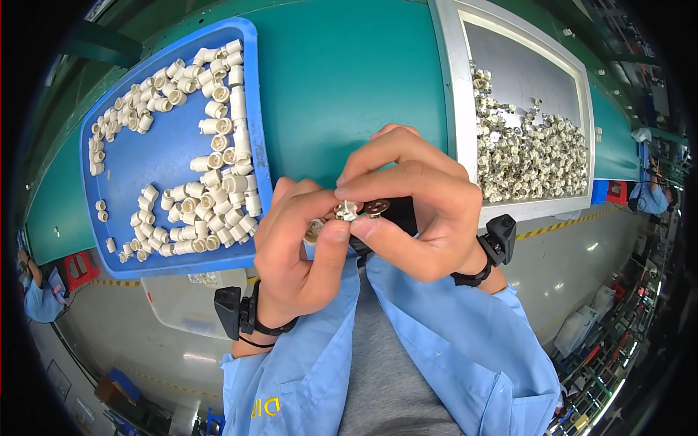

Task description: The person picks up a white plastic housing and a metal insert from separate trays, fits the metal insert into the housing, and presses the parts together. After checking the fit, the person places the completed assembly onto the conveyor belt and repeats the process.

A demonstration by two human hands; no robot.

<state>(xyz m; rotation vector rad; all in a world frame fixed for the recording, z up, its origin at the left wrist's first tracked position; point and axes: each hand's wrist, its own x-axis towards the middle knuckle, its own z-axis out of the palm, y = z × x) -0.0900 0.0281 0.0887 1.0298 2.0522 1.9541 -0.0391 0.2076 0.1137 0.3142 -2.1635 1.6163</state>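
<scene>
My left hand is closed, its thumb and index finger pinching a small white-and-metal fitting. A white cylindrical sleeve shows partly between the same hand's fingers; the rest of it is covered. My right hand is closed too, fingertips meeting the left ones around the fitting. Beside its thumb sits a dark brown round part with a metal piece under it, held within the curled right fingers. Exactly how the right fingers grip it is partly hidden. Both hands hover over the near edge of the green table.
A blue tray at left holds many white cylindrical sleeves. At right, a white-framed tray contains a heap of small white-and-metal fittings. Green tabletop lies between them. Below the blue tray stands a translucent bin. Other people sit at both far sides.
</scene>
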